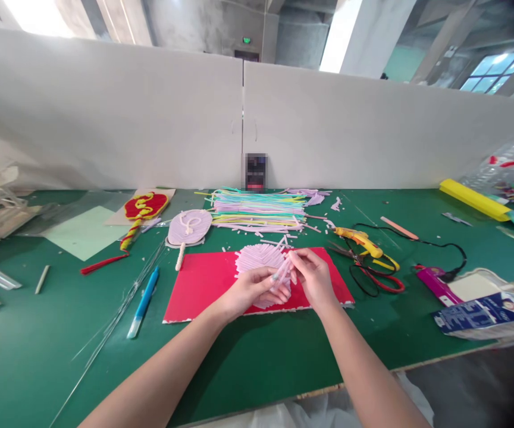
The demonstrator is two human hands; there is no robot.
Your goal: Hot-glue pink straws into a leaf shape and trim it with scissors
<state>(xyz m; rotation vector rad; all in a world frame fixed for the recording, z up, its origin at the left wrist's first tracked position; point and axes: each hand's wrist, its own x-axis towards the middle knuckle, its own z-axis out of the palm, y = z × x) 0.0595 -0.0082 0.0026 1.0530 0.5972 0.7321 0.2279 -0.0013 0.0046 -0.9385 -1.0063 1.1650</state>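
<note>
My left hand [257,291] is closed on a short lilac pipe cleaner [282,268], low over a round lilac pad [257,260] made of pipe cleaner pieces laid side by side. At the same pipe cleaner, my right hand [313,274] has its thumb and fingers pinched together. Both hands partly cover the pad, which lies on a red board [203,279]. Several loose lilac pieces [281,241] are at the pad's far edge. Behind it lies a wide bundle of lilac, yellow and turquoise pipe cleaners [259,211].
Left of the board are a lilac fan [189,229], a red and yellow fan [146,205], a blue pen [143,303] and thin wires [127,297]. To its right lie scissors [384,280], a yellow glue gun [359,240] with its cord and a purple box [438,286]. A white partition [150,119] stands behind.
</note>
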